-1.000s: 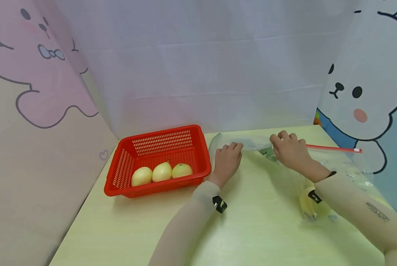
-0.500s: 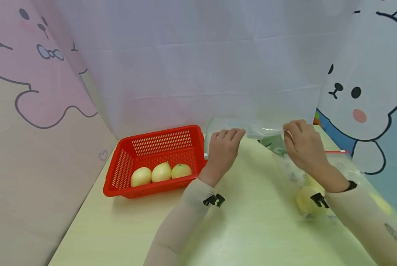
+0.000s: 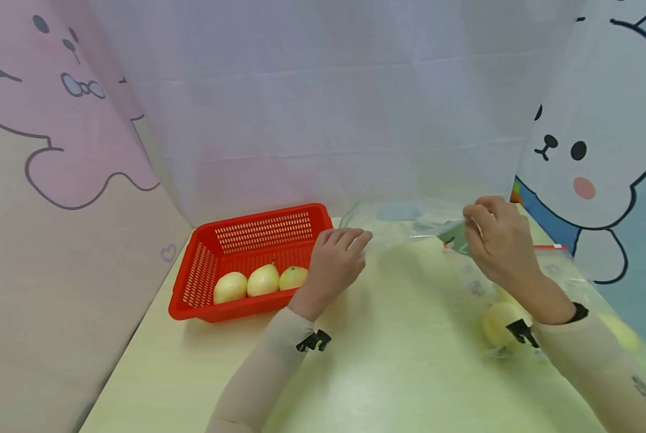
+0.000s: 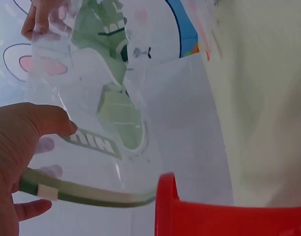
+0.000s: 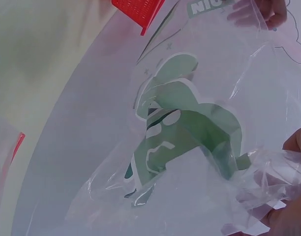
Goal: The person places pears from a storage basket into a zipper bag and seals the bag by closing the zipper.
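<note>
A clear zip bag (image 3: 404, 219) with a green cartoon print hangs stretched between both hands beside the back curtain. My left hand (image 3: 336, 261) holds its zip end, in front of the basket's right side. In the left wrist view, the thumb (image 4: 54, 119) lies on the near side of the plastic and fingers show behind it. The green zip strip (image 4: 101, 197) carries a white slider (image 4: 47, 191). My right hand (image 3: 503, 249) pinches the opposite end, where the plastic (image 5: 273, 169) is gathered and creased. No contents show inside this bag.
A red basket (image 3: 268, 305) at left holds three pale yellow, pear-like fruits (image 3: 263, 281). Below the right forearm lies another clear bag (image 3: 476, 282) with a red zip (image 3: 550, 247) and yellow fruit (image 3: 498, 325) inside. A white curtain (image 3: 323, 120) backs the table (image 3: 387, 373).
My right hand has moved right and slightly up with its end of the bag. The left hand has shifted left towards the basket, and the bag is spread wider.
</note>
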`<state>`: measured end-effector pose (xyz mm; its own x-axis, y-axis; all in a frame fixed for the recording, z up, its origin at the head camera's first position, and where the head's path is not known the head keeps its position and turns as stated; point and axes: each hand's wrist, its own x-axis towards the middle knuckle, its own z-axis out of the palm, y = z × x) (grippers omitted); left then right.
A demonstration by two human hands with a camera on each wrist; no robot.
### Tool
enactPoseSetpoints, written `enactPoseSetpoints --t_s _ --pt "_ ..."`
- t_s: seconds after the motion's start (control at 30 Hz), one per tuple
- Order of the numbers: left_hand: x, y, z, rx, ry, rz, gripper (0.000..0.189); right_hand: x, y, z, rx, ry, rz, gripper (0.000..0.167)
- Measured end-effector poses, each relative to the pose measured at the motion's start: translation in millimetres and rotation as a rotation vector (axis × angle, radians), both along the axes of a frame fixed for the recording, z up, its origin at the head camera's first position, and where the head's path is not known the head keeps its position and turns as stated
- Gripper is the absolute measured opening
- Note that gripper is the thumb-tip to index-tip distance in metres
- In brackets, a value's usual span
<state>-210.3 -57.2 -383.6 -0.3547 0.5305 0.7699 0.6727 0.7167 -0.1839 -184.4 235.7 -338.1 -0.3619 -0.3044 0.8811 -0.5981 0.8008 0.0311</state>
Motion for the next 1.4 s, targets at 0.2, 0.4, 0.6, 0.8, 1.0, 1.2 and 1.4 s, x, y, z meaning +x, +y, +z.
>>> enactPoseSetpoints --t_s 0.2,0.4,0.6,0.8,1.0,1.2,1.4 --pt "-8.1 -25.8 -2.7 0.178 0.036 -0.046 0.015 -1.4 2 -2.0 -0.031 0.061 0.023 0.023" --pt "-8.3 -38.0 10.9 0.261 0.187 -0.128 0.014 -5.8 10 -15.6 0.035 0.010 0.012 0.020" --pt "-2.9 -40.9 24.5 0.161 0.255 -0.192 0.019 -2.7 16 -30.8 0.212 -0.254 0.001 0.010" --pt "2.8 -34.8 35.0 -0.062 0.173 -0.320 0.022 4.7 16 -26.2 0.489 -0.762 0.069 0.033" --pt "13.6 -22.2 44.3 -0.226 0.152 -0.401 0.018 1.2 16 2.8 0.353 -0.944 0.298 0.053" --pt "19.9 -11.4 50.2 -0.318 0.191 -0.423 0.015 -17.0 -8 36.4 0.329 -0.303 0.482 0.040" --pt "24.5 -3.8 54.6 -0.345 0.233 -0.436 0.012 -27.9 -42 47.2 0.447 -0.148 0.497 0.039"
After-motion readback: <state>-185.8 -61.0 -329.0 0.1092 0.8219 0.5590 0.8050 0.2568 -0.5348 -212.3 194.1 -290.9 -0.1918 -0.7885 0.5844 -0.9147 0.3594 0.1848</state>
